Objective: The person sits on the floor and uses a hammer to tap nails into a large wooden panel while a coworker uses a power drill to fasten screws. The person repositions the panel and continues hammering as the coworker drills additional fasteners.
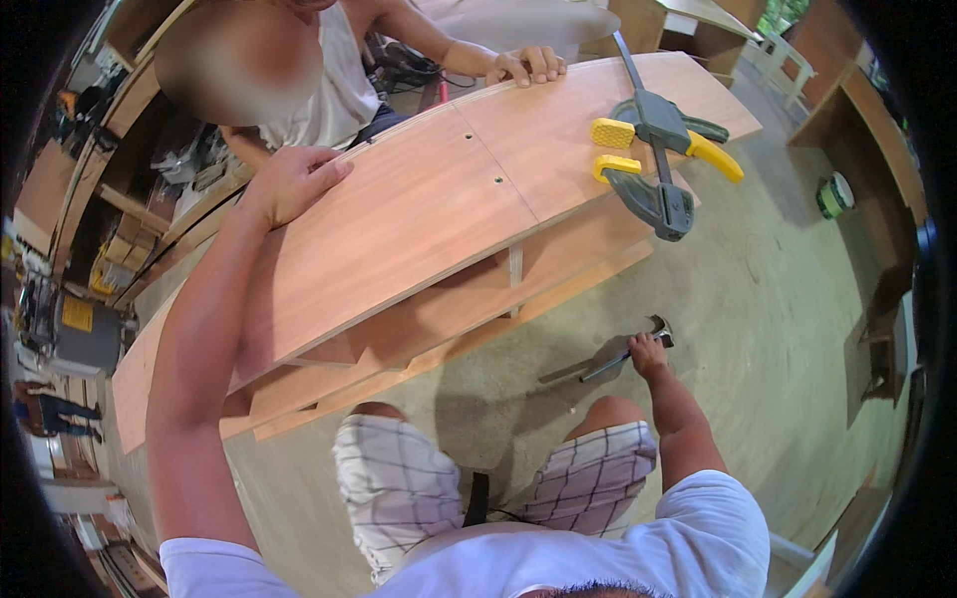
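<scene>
A long, light-brown wooden panel (399, 209) lies across the top of a wooden carcass with a divider (515, 274) beneath it. My left hand (294, 184) grips the panel's far edge, thumb on top and fingers partly hidden over the edge. Low on the near side, my right hand (648, 353) is closed round a claw hammer (604, 368), its metal head just beyond my fist. A dark grey bar clamp (658, 118) with yellow pads and a yellow handle sits at the panel's right part. Two small holes show near a pencil line across the panel.
Opposite me, a person in a white top rests a hand (528, 66) on the far edge. Wooden cabinets (877, 199) stand to the right, with a white and green tub (834, 195) before them. Shelving (140, 204) and a grey machine (80, 329) are on the left.
</scene>
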Demonstrator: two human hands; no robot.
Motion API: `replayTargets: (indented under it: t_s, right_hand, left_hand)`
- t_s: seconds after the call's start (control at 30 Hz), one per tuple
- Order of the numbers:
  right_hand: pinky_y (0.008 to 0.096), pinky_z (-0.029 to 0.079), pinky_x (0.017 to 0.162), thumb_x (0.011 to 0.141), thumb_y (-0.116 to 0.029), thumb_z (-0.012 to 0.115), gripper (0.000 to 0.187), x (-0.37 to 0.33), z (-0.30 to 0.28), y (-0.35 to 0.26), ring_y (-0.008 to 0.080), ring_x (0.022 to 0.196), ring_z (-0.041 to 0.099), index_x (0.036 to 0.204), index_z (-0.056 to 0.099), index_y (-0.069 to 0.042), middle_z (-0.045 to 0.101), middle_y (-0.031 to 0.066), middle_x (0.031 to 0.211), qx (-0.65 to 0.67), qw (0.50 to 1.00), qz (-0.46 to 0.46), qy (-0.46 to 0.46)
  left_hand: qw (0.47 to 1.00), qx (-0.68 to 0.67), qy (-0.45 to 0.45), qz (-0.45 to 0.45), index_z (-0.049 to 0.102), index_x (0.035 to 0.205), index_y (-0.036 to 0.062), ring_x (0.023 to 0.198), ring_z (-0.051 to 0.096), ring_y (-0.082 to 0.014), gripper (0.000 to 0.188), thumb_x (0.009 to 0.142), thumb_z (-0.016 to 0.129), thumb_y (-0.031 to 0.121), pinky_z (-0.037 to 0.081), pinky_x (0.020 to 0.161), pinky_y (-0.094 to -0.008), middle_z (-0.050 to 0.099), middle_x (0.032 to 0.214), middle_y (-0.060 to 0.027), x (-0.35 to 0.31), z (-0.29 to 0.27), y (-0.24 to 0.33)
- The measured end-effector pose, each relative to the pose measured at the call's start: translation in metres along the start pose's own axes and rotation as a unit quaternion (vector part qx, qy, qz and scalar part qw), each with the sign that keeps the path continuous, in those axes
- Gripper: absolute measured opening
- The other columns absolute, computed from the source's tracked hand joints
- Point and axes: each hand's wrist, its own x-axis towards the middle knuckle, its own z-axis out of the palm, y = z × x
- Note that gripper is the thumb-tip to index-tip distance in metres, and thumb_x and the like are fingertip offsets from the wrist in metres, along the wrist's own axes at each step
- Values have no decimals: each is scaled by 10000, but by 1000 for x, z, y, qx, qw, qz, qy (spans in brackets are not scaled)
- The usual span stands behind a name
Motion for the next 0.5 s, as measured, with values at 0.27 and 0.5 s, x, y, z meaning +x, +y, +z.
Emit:
replayTargets:
  t_s: [0.27,0.5]
  right_hand:
    - [532,394,1028,855,-126,647,305,-6,14,-22,356,1228,527,1157,614,-97,583,171,1223,56,993,20,101]
    - [395,463,990,905,34,586,445,-4,-75,-51,294,1186,553,1340,518,-27,549,175,1287,525,760,222,313]
  left_hand:
    - [966,76,23,-246,744,1143,25,1160,653,-418,713,997,389,626,485,1005,-485,706,1198,-237,-7,7,10]
    - [939,29,12,-341,653,1338,49,1307,584,-376,842,963,323,727,419,1116,-479,623,1397,-200,-1,18,13]
